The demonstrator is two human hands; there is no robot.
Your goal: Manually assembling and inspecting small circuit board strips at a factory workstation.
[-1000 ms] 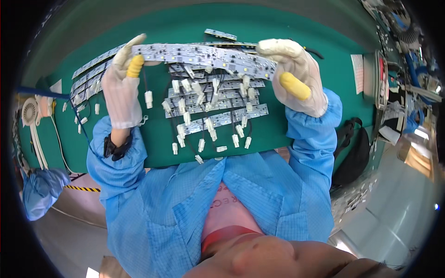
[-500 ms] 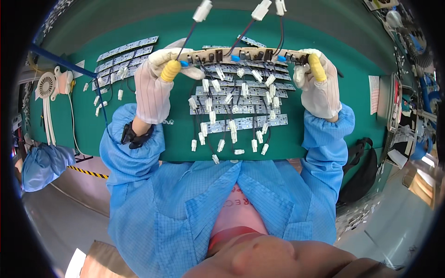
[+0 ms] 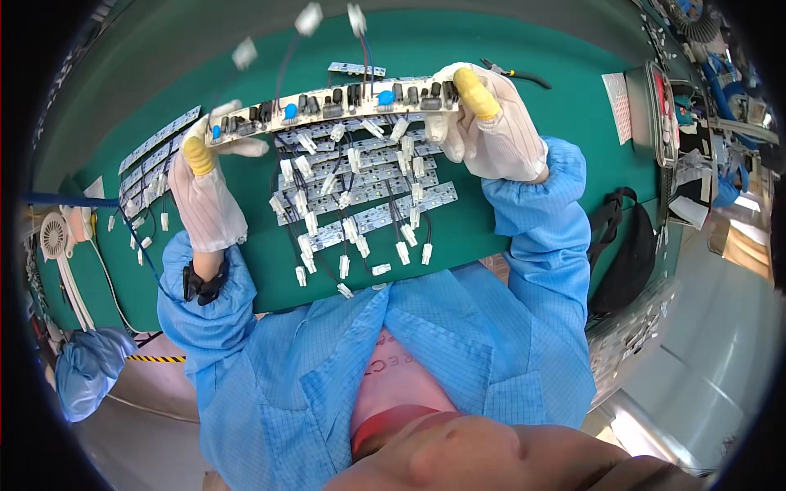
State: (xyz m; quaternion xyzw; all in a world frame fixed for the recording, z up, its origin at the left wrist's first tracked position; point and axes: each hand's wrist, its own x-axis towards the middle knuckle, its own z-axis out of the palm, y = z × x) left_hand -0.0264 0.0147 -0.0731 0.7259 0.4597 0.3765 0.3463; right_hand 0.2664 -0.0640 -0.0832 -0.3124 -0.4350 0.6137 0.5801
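A long, narrow circuit board strip (image 3: 315, 112) is held up off the mat between my gloved hands, its face with black parts and blue discs toward me. My left hand (image 3: 206, 184), yellow covers on the thumb, grips its left end. My right hand (image 3: 495, 131), also gloved with a yellow thumb cover, grips the right end. Wires rise from the strip to white plug connectors (image 3: 308, 20), some smeared by motion. Below it several circuit board strips (image 3: 385, 214) lie in rows, with white connectors on short wires spread over them.
More board strips (image 3: 160, 139) lie at the left on the green mat (image 3: 458, 237). A short strip (image 3: 357, 69) and pliers (image 3: 517, 74) lie beyond my hands. A small white fan (image 3: 54, 236) stands at the far left, a metal tray (image 3: 651, 114) at the right. A blue cord (image 3: 74, 199) crosses the left side.
The held strip has tilted, its left end now lower and its component face showing more. The whole view has shifted and turned, and the pliers show more fully at the back right.
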